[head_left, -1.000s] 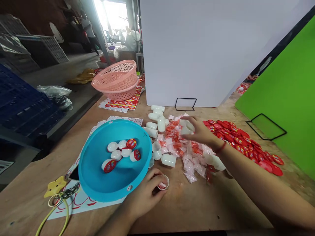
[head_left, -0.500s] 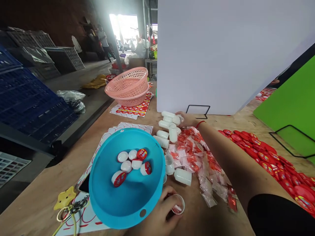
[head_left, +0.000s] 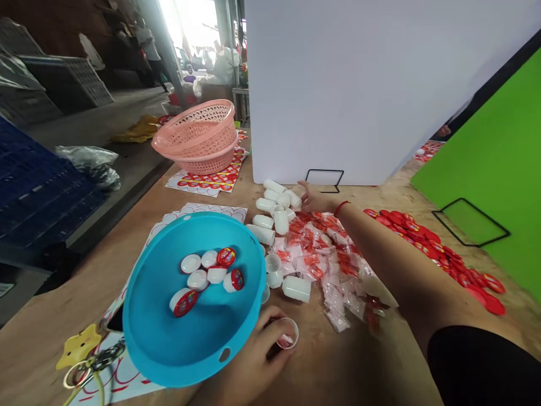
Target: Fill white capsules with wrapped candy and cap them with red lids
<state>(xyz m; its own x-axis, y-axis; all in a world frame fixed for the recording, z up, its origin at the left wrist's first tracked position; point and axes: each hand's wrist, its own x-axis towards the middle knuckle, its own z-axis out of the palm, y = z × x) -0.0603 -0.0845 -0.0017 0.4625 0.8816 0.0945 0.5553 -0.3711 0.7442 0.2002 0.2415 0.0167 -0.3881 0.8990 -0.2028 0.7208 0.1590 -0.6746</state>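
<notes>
My left hand (head_left: 264, 344) is closed around a small white plastic cup (head_left: 295, 337), its mouth facing up and a small red-and-clear packet inside. At the far side of a loose pile of white cups (head_left: 265, 221), my right hand (head_left: 315, 198) reaches out with fingers apart, against the nearest cups. Its palm side is hidden. Beside my left hand stands a blue basin (head_left: 169, 349) holding several white cups with red printed lids (head_left: 186, 303). A heap of small red and clear packets (head_left: 315, 248) lies under my right forearm.
Red printed lids (head_left: 439, 248) are heaped right of my arm. White (head_left: 338, 96) and green (head_left: 499, 146) upright panels on wire stands border the table. Pink baskets (head_left: 198, 138) sit at the back left on printed sheets. Keys with a yellow star (head_left: 80, 345) lie front left.
The view has shifted, so the table's things appear further left and a little higher. My right hand has moved slightly off the cups with its fingers spread. My left hand keeps its cup.
</notes>
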